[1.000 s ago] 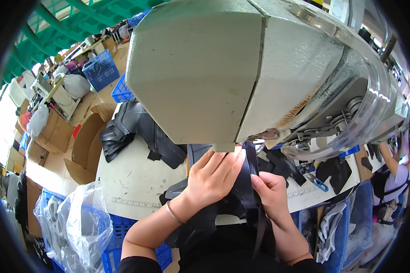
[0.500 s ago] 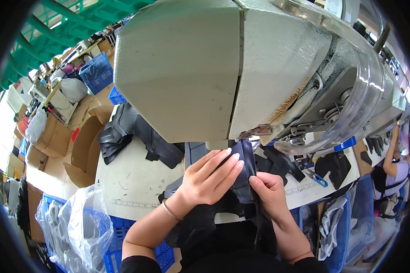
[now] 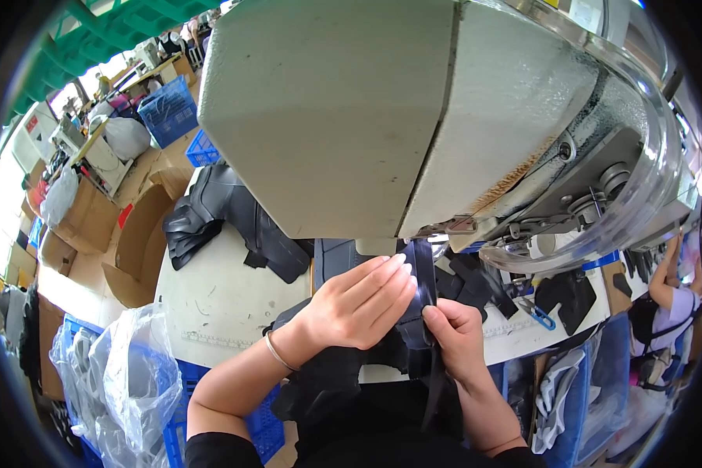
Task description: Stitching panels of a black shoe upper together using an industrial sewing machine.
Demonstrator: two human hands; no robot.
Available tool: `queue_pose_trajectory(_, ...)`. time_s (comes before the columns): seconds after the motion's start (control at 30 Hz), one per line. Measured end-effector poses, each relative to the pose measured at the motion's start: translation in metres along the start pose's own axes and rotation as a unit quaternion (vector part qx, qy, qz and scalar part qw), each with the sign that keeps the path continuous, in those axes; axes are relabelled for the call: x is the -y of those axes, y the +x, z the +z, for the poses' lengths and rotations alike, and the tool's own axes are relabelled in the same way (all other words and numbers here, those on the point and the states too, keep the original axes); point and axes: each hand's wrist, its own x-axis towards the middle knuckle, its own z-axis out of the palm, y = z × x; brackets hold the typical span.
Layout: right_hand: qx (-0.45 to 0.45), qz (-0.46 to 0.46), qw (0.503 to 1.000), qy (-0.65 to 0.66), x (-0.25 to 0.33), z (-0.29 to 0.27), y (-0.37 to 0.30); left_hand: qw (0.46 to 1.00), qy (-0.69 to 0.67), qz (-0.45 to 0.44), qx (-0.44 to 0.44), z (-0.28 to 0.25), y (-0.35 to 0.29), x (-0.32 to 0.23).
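While the left hand [image 3: 359, 308] lies flat, its fingers straight and gripping nothing, the right hand [image 3: 456, 331] pinches a long, shiny black strip [image 3: 423, 281] with its thumb. The strip runs between the two hands, from the big cream metal machine [image 3: 327, 117] just past the left fingertips. Since a second ago, those fingertips have slid back a little, so they seem to rest on a spot further from the machine. Left of the left hand, bent dark grey pieces [image 3: 269, 226] lie on a white table [image 3: 203, 292]. Right of the right hand is a small blue-handled tool [image 3: 540, 316]. Far past the left hand sit an open brown cardboard box [image 3: 140, 246] and a blue plastic crate [image 3: 168, 113].
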Motion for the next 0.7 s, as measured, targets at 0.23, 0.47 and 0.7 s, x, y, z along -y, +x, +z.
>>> queue_pose_trajectory(0.23,-0.008,-0.008,1.0,-0.028,0.009,0.006,0.0,1.0,-0.006,-0.003,-0.021,-0.002,0.0,0.001)
queue_pose_trajectory(0.47,-0.021,-0.019,0.999,-0.024,0.017,0.01,0.012,0.999,-0.029,-0.023,0.021,-0.004,0.001,0.01)
queue_pose_trajectory(0.7,-0.046,-0.005,0.999,-0.015,0.025,0.015,0.022,0.999,0.0,-0.035,0.02,0.0,-0.003,0.019)
